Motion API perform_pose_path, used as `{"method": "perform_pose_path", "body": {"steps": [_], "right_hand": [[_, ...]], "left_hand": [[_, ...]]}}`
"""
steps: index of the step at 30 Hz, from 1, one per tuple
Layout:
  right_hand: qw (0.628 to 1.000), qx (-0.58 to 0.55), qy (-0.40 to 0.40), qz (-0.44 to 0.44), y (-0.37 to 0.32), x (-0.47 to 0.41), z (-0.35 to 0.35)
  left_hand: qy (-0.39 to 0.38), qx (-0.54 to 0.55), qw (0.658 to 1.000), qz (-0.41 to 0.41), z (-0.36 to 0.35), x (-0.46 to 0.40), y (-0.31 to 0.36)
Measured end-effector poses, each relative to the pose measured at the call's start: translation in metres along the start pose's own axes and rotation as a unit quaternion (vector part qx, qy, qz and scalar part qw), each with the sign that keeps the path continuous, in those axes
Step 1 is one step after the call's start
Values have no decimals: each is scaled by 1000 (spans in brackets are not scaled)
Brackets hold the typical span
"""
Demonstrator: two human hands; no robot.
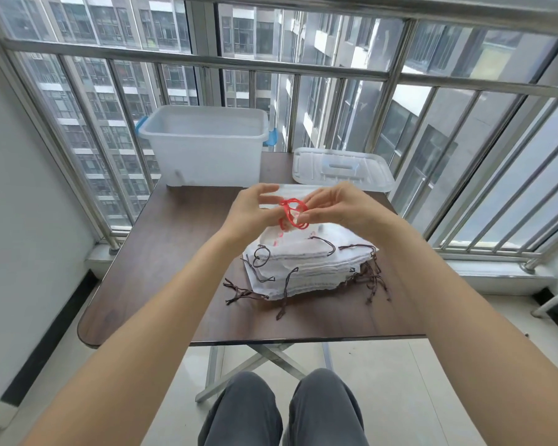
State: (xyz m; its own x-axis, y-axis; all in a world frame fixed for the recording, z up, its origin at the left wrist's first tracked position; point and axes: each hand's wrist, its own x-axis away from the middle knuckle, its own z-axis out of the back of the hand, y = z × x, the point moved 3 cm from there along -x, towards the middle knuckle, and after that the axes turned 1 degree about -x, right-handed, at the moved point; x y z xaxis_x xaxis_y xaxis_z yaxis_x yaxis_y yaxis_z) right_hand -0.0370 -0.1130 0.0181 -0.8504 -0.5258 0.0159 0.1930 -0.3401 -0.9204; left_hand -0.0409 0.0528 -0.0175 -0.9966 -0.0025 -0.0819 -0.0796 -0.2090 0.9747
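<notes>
Both hands are raised above the dark brown table (161,252), working a red cord (293,213) looped between them. My left hand (255,210) has the red cord around its lower fingers, and its upper fingers are spread. My right hand (332,206) pinches the cord's loops between thumb and fingertips. Below the hands lies a stack of white drawstring bags (310,268) with dark brown cords (239,292) trailing off its edges. The top bag shows faint red print, partly hidden by my hands.
A translucent plastic storage box (207,146) with blue handles stands at the table's far left. Its lid (342,169) lies flat at the far right. A steel railing (271,66) and window run behind the table. My knees (284,410) are below the table's front edge.
</notes>
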Motion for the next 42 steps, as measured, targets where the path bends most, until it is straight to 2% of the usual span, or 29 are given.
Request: {"method": "perform_pose_path", "body": {"steps": [2, 5, 10, 12, 22, 26, 28, 30, 32, 35, 39, 42], "right_hand": [[987, 120, 101, 30, -4, -5, 6], [944, 236, 209, 98, -6, -10, 5], [869, 337, 315, 178, -2, -7, -12], [854, 337, 341, 201, 0, -6, -18], [866, 241, 369, 237, 7, -1, -24], [873, 229, 371, 221, 11, 0, -25], [880, 208, 374, 205, 15, 0, -24], [890, 174, 377, 188, 17, 1, -24], [906, 129, 368, 165, 18, 2, -25], [937, 55, 327, 109, 16, 1, -24], [948, -51, 307, 69, 17, 6, -19], [931, -129, 341, 23, 23, 10, -13]], "left_hand": [[8, 62, 998, 18, 2, 0, -1], [-19, 113, 993, 27, -1, 2, 2], [-63, 77, 995, 23, -7, 8, 10], [-69, 66, 995, 25, -7, 9, 12], [-123, 48, 991, 18, -2, 7, 19], [-59, -96, 993, -44, 4, -1, 23], [-24, -189, 978, -83, 6, -4, 25], [-17, -221, 970, -103, 7, -4, 29], [-27, -181, 979, -91, 7, -1, 31], [-50, -74, 996, -11, 7, 4, 26], [-96, -98, 991, 5, 11, 11, 14], [-76, -107, 991, -3, 16, 12, 8]]}}
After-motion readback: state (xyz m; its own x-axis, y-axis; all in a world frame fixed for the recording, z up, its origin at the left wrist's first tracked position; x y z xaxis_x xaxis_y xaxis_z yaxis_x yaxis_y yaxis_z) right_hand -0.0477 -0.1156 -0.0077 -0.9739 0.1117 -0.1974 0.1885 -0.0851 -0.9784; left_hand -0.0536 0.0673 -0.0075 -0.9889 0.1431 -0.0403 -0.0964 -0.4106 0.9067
